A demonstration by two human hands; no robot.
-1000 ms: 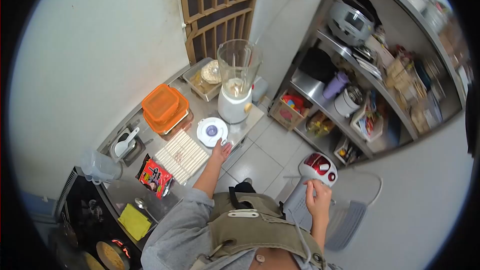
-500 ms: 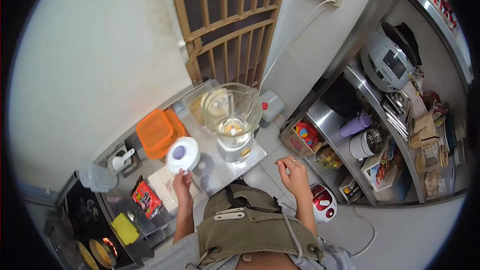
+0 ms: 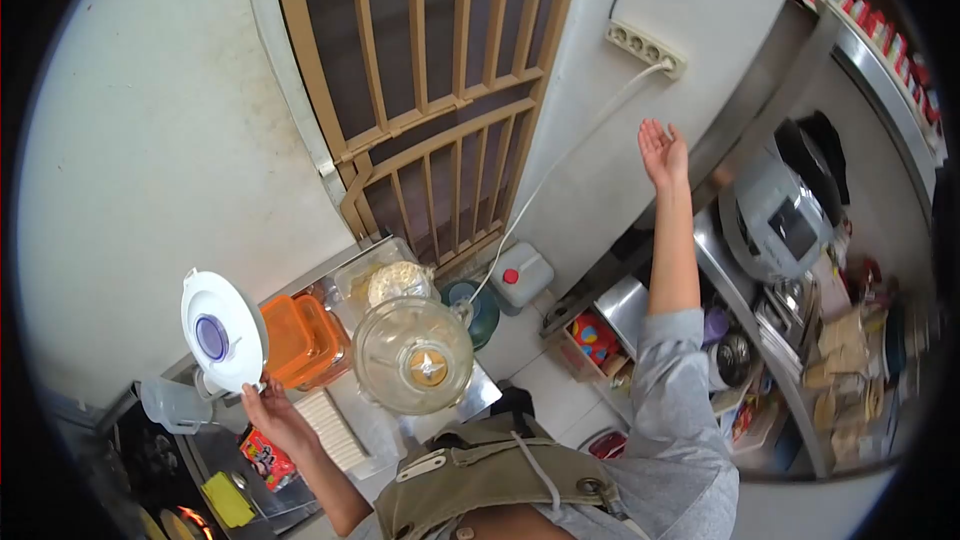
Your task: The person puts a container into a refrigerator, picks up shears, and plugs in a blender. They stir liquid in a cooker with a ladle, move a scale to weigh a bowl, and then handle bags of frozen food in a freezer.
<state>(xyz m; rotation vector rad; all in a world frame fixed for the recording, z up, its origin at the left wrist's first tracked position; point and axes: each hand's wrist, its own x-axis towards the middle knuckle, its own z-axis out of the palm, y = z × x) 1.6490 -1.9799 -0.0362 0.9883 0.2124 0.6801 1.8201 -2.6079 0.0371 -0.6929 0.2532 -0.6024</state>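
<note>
My left hand (image 3: 274,416) grips the edge of a white blender lid (image 3: 232,348) with a purple cap in its middle, holding it up at the left. Right of it, the clear blender jar (image 3: 376,380) stands uncovered on the steel counter, its blades showing at the bottom. My right hand (image 3: 664,154) is raised with palm up and fingers stretched, holding nothing. It is nearest to the white power strip (image 3: 646,48) on the wall, apart from it. A white cord (image 3: 566,164) is plugged into the strip's right end and hangs down toward the counter.
Orange containers (image 3: 304,340) stand beside the jar. A red noodle packet (image 3: 268,458) lies near the stove, where a flame (image 3: 196,520) burns. Steel shelves with a rice cooker (image 3: 785,210) fill the right. A jug (image 3: 522,276) stands on the floor by the barred door (image 3: 440,100).
My right hand has risen from beside my body toward the power strip and opened. My left hand has carried the lid left and tilted it upright. The view has shifted.
</note>
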